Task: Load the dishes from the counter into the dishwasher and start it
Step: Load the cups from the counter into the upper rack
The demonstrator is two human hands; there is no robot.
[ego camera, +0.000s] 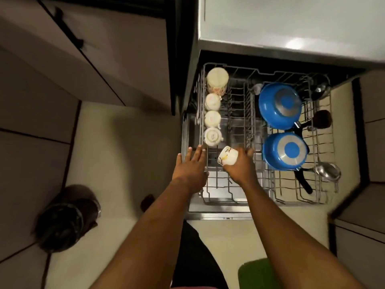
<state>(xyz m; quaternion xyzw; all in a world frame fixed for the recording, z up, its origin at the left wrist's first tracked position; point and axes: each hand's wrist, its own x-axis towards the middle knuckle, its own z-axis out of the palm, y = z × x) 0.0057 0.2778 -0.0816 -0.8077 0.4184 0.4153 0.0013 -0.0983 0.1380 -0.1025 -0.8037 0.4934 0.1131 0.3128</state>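
Note:
The dishwasher's wire rack [233,200] is pulled out below me. My right hand [241,165] grips a white cup [227,155] with a yellow and black print, tilted on its side over the rack's near left part. My left hand [190,163] reaches flat, fingers straight, toward the rack's left edge beside the cup. Along the rack's left side stand three small white cups [212,118] upside down in a row, with a taller cream mug [217,80] behind them. Two blue pans [280,105] [284,151] lie face down on the right.
Steel ladles [327,171] and dark utensils lie at the rack's right. The grey counter [291,24] overhangs the dishwasher. Cabinet doors [104,49] stand at left. A dark bin [66,217] sits on the floor at left and a green mat [256,274] lies near my feet.

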